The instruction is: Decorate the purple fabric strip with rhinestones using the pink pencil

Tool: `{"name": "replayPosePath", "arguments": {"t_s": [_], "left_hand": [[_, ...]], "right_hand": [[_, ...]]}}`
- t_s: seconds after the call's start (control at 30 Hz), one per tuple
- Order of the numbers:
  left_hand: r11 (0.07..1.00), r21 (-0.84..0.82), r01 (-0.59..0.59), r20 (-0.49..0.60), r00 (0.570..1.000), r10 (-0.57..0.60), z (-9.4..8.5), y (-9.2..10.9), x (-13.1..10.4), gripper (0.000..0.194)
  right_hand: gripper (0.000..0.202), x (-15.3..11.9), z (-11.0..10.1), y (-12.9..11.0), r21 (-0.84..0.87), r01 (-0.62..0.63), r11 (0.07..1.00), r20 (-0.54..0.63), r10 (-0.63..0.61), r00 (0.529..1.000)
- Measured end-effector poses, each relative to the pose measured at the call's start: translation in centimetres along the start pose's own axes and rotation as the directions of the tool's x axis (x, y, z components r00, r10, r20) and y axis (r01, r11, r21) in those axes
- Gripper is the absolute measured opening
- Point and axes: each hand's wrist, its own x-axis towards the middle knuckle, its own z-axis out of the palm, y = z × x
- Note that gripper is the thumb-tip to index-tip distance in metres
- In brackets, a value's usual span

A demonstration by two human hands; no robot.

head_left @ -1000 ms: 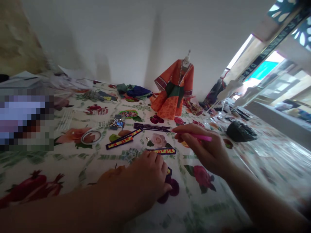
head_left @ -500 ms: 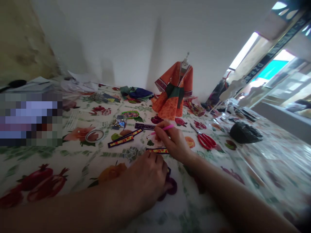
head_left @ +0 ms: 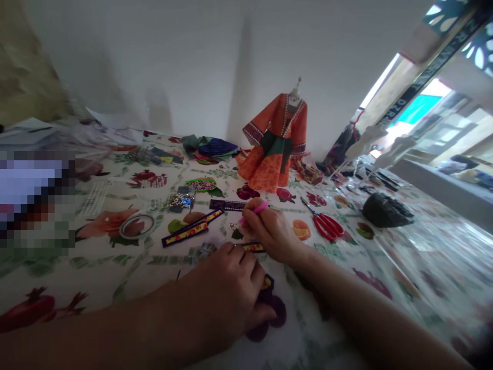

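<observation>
My right hand (head_left: 274, 231) pinches a slim pink pen-like stick (head_left: 261, 207), its lower end pointing down by a few small shiny bits (head_left: 231, 226). Bent over the table, my left hand (head_left: 236, 290) presses its fingers on a yellow and red patterned strip of ribbon (head_left: 252, 247) with dark edges. Most of that strip is hidden, though another end of it shows by the left thumb. Further left lie more such ribbon strips (head_left: 188, 234), and a dark strip with a row of white dots (head_left: 227, 205) lies beyond my right hand.
A small orange and green dress on a stand (head_left: 279, 139) rises at the back. Red-handled scissors (head_left: 327, 225) and a black bundle (head_left: 387, 209) lie at right. Leftward are a roll of tape (head_left: 136, 226), a green-rimmed dish of beads (head_left: 201, 184) and a packet of shiny stones (head_left: 182, 200).
The pink stick is tilted more steeply, and my right hand sits slightly lower over the ribbon strip. My left hand stays on the strip. The view has shifted a little.
</observation>
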Motion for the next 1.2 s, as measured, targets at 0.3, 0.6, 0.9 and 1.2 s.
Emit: {"name": "replayPosePath", "arguments": {"t_s": [0.3,0.6,0.9,1.2], "left_hand": [[0.999,0.050,0.004,-0.154,0.988,0.003,1.7,0.0,-1.4,0.052],[0.993,0.118,0.004,-0.086,0.996,0.006,1.8,0.6,-1.6,0.050],[0.994,0.111,-0.016,-0.165,0.986,0.034,2.6,0.0,-1.5,0.045],[0.991,0.135,0.016,-0.184,0.983,0.010,2.5,0.2,-1.2,0.037]], "right_hand": [[0.018,-0.8,-0.5,-0.7,-0.087,-0.017,0.996,0.033,0.020,0.999],[0.018,-1.1,-0.4,-1.2,-0.109,-0.103,0.989,0.057,0.110,0.992],[0.015,-1.0,-0.4,-1.0,-0.090,-0.109,0.990,0.061,0.115,0.992],[0.016,-1.1,-0.3,-1.0,-0.132,-0.101,0.986,0.063,0.110,0.992]]}}
